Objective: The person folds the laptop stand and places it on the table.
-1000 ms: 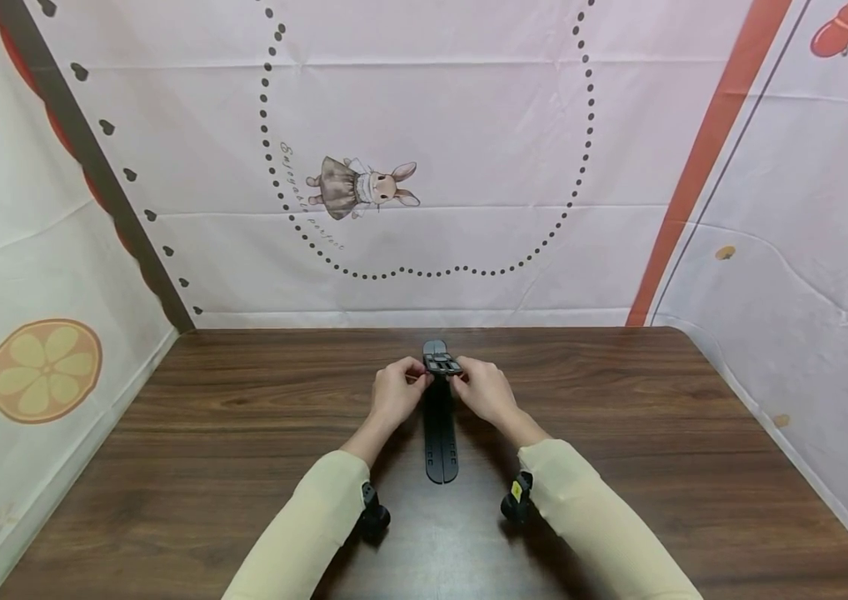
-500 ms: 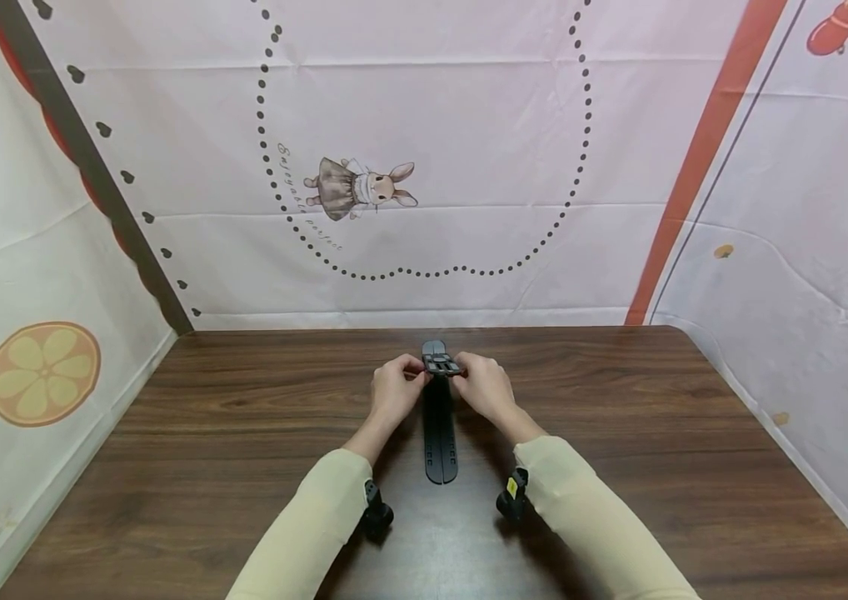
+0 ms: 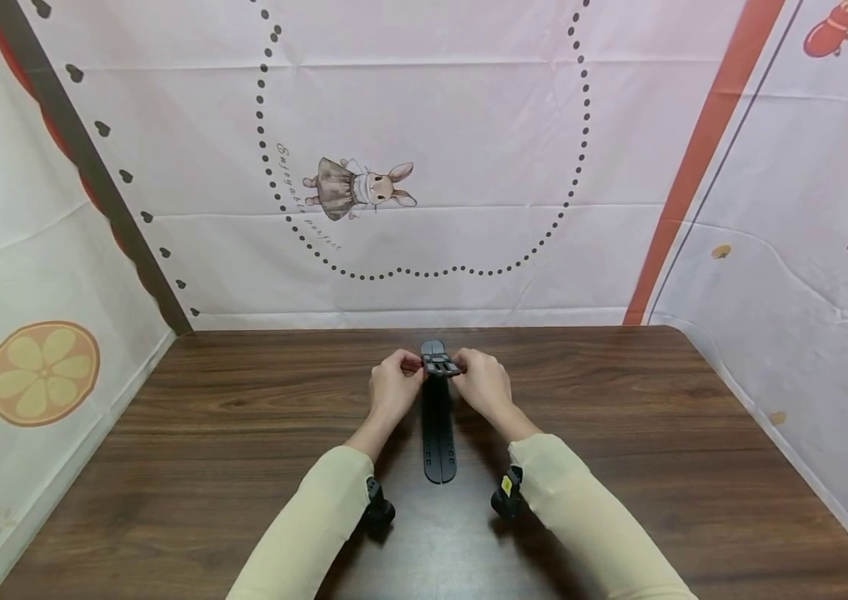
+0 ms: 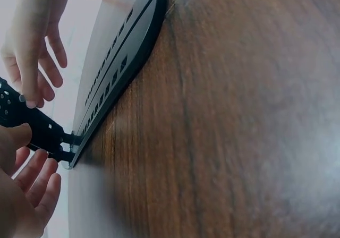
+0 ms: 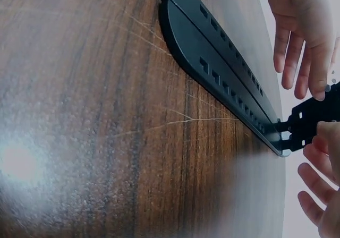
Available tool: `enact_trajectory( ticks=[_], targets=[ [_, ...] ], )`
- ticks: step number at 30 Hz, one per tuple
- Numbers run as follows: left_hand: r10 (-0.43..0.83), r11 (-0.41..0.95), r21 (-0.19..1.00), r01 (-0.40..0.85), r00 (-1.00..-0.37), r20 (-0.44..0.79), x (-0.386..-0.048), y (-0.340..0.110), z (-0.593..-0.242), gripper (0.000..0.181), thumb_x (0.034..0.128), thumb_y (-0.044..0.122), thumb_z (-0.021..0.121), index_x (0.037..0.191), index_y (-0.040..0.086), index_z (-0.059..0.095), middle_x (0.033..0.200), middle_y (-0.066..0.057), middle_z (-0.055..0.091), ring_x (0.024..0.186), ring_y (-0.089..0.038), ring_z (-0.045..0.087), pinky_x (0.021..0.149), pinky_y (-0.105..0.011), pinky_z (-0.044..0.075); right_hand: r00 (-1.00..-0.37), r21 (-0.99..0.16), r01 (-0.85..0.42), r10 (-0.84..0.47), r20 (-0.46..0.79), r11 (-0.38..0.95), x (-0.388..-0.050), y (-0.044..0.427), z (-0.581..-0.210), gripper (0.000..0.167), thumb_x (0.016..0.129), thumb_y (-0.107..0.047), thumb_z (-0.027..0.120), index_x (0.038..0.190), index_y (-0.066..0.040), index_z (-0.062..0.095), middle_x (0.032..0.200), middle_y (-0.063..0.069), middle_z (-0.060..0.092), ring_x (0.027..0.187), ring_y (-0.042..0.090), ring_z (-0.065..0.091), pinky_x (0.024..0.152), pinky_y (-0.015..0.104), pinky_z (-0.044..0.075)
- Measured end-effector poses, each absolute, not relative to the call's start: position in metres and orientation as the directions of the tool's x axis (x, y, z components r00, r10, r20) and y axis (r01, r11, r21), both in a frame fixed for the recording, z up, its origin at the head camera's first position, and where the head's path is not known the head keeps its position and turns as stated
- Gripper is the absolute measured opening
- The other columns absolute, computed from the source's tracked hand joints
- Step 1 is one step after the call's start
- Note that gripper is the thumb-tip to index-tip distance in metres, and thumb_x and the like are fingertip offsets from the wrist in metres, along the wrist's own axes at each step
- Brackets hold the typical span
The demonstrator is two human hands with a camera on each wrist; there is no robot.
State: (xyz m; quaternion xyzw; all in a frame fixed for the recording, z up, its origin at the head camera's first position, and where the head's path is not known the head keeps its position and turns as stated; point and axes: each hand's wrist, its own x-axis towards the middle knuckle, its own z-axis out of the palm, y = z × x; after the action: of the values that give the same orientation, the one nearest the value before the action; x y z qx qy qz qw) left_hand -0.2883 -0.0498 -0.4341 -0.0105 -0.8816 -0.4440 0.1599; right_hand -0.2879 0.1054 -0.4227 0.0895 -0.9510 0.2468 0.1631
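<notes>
A black slotted stand rests on the brown table, its long rounded base [image 3: 439,446] pointing toward me. From the far part of that base rises a tilted upright plate [image 3: 439,364], joined by two narrow legs seen in both wrist views. My left hand [image 3: 392,387] pinches the plate's left edge, and the left wrist view has the left thumb [image 4: 20,135] against the plate. On the opposite edge, my right hand [image 3: 486,383] pinches too, with its thumb [image 5: 326,129] on the plate in the right wrist view. The remaining fingers of both hands hang loosely bent.
Around the stand spreads a wood-grain table [image 3: 244,433]. A white printed cloth [image 3: 454,150] hangs behind its far edge and along both sides. Dark wrist cameras sit under both sleeves, close above the tabletop.
Both hands have shifted very slightly at the plate's edges, and the right forearm has drifted a little left. The stand keeps its place and both hands keep hold of it.
</notes>
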Motion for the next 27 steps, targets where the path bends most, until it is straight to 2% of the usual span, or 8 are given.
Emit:
enact_trajectory(
  ticks=[5, 11, 20, 27],
  targets=[
    [-0.127, 0.576, 0.796, 0.187, -0.941, 0.313, -0.2889, -0.0488, -0.4330, 0.010, 0.0787, 0.014, 0.069, 0.088, 0.012, 0.067, 0.083, 0.000, 0.071, 0.074, -0.012, 0.067, 0.073, -0.033, 0.050, -0.923, -0.449, -0.257, -0.080, 0.376, 0.856, -0.2885, 0.1056, -0.4229, 0.012, 0.077, -0.016, 0.072, 0.089, -0.016, 0.067, 0.083, -0.002, 0.068, 0.076, 0.016, 0.064, 0.067, 0.037, 0.050],
    [-0.104, 0.575, 0.792, 0.206, -0.942, 0.320, -0.2873, -0.0495, -0.4324, 0.011, 0.0797, 0.012, 0.069, 0.090, 0.013, 0.067, 0.084, 0.000, 0.070, 0.073, -0.012, 0.066, 0.070, -0.030, 0.051, -0.913, -0.465, -0.283, -0.087, 0.399, 0.839, -0.2894, 0.1067, -0.4240, 0.018, 0.075, -0.015, 0.072, 0.092, -0.015, 0.066, 0.086, -0.002, 0.068, 0.077, 0.015, 0.064, 0.068, 0.036, 0.050],
    [-0.066, 0.591, 0.780, 0.206, -0.951, 0.301, -0.2858, -0.0541, -0.4308, 0.015, 0.0804, 0.018, 0.070, 0.095, 0.015, 0.069, 0.091, 0.002, 0.070, 0.076, -0.012, 0.066, 0.067, -0.032, 0.051, -0.931, -0.492, -0.297, -0.134, 0.340, 0.819, -0.2875, 0.1090, -0.4193, 0.027, 0.079, -0.011, 0.067, 0.105, -0.016, 0.065, 0.100, 0.000, 0.068, 0.090, 0.017, 0.065, 0.077, 0.037, 0.051],
    [-0.020, 0.604, 0.769, 0.207, -0.961, 0.274, -0.2847, -0.0581, -0.4295, 0.017, 0.0818, 0.020, 0.069, 0.099, 0.016, 0.069, 0.096, 0.001, 0.070, 0.080, -0.013, 0.066, 0.069, -0.033, 0.052, -0.935, -0.507, -0.323, -0.185, 0.304, 0.799, -0.2848, 0.1151, -0.4191, 0.026, 0.083, -0.018, 0.066, 0.110, -0.018, 0.066, 0.108, 0.002, 0.067, 0.097, 0.019, 0.064, 0.078, 0.038, 0.051]
  ],
)
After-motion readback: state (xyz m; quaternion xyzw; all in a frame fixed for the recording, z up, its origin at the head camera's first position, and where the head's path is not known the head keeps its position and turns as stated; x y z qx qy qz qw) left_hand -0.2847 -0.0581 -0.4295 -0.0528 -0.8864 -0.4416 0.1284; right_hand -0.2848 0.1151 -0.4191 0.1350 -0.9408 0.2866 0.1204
